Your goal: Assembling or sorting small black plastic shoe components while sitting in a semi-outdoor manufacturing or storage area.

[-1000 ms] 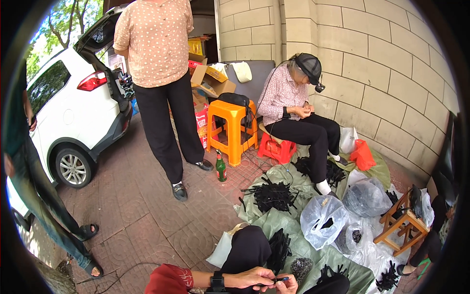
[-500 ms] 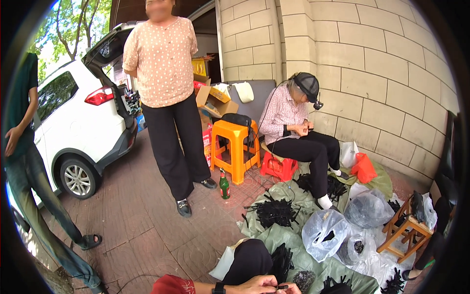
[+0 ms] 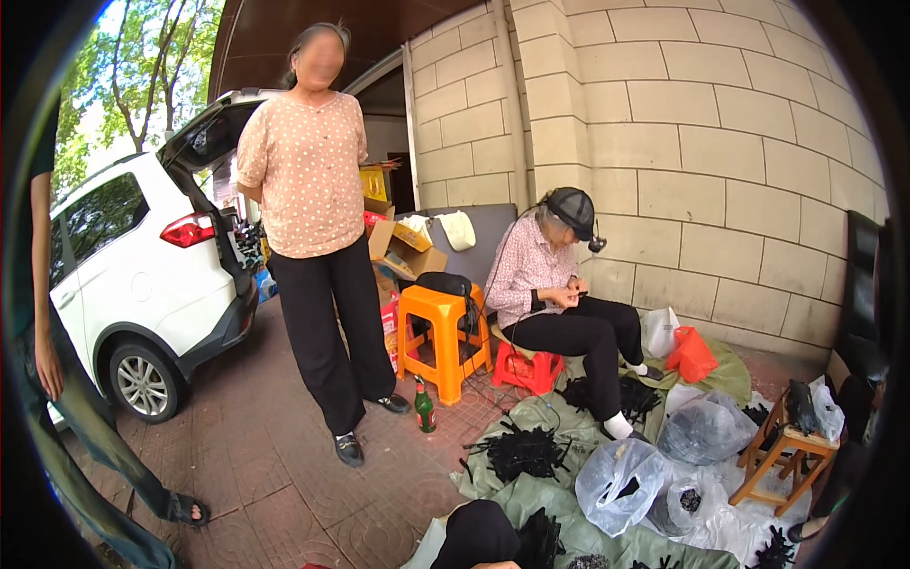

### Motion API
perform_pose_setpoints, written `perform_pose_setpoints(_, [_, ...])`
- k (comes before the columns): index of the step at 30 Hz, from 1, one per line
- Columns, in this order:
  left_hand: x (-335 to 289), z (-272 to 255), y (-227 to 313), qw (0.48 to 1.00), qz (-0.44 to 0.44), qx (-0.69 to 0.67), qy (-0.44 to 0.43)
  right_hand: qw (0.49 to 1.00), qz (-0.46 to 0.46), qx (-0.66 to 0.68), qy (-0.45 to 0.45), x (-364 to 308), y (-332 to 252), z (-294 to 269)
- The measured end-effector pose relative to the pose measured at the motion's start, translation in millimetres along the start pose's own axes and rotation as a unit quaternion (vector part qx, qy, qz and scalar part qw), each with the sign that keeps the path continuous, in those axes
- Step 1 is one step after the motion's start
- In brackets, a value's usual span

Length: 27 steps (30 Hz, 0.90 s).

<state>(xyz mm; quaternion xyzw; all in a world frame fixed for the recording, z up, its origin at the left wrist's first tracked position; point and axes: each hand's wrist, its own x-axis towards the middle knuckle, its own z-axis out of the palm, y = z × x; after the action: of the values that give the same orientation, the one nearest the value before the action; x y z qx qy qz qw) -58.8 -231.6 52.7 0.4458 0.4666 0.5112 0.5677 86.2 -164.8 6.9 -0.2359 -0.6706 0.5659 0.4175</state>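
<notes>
Only a sliver of my left hand (image 3: 498, 566) shows at the lower edge, and its fingers are cut off. A scrap of my red sleeve (image 3: 315, 566) lies further left. My right hand is out of the picture. Just above the left hand is my dark-clad knee (image 3: 477, 533). Beside the knee, a bundle of black strips (image 3: 541, 539) rests on a green ground sheet (image 3: 512, 495). Close by on the right sits a small dark glittery heap (image 3: 588, 561), partly cut off. Whatever my hands hold is hidden.
A seated co-worker (image 3: 545, 284) handles something small near black strip piles (image 3: 521, 452). Clear plastic bags (image 3: 618, 484), a wooden stool (image 3: 787, 450), an orange stool (image 3: 441, 337) and a green bottle (image 3: 424, 406) stand around. Another person (image 3: 308, 190) stands near a white car (image 3: 152, 266).
The view has tilted up, so the scene sits lower. Both my hands, earlier at a small black piece, have slipped almost wholly out at the bottom. The person at the far left has lowered an arm.
</notes>
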Motion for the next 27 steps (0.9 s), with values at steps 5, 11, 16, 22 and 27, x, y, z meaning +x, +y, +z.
perform_pose_setpoints(5, [9,-1,15,0.98,-0.019,0.189,0.067,0.982,-0.085,-0.167,-0.033,11,-15,-3])
perform_pose_setpoints(11, [9,-11,-10,0.964,0.012,0.263,0.034,0.984,-0.086,-0.152,-0.038,13,-9,-5])
perform_pose_setpoints(16, [1,2,-9,0.997,-0.058,0.011,0.041,0.989,-0.038,-0.142,-0.029,3,-13,-1])
perform_pose_setpoints(22, [3,-9,-12,0.989,-0.107,0.095,0.04,0.967,-0.156,-0.2,0.0,9,5,4])
perform_pose_setpoints(27, [0,-14,8,0.986,-0.12,0.076,0.085,0.99,-0.077,-0.113,-0.039,27,3,6])
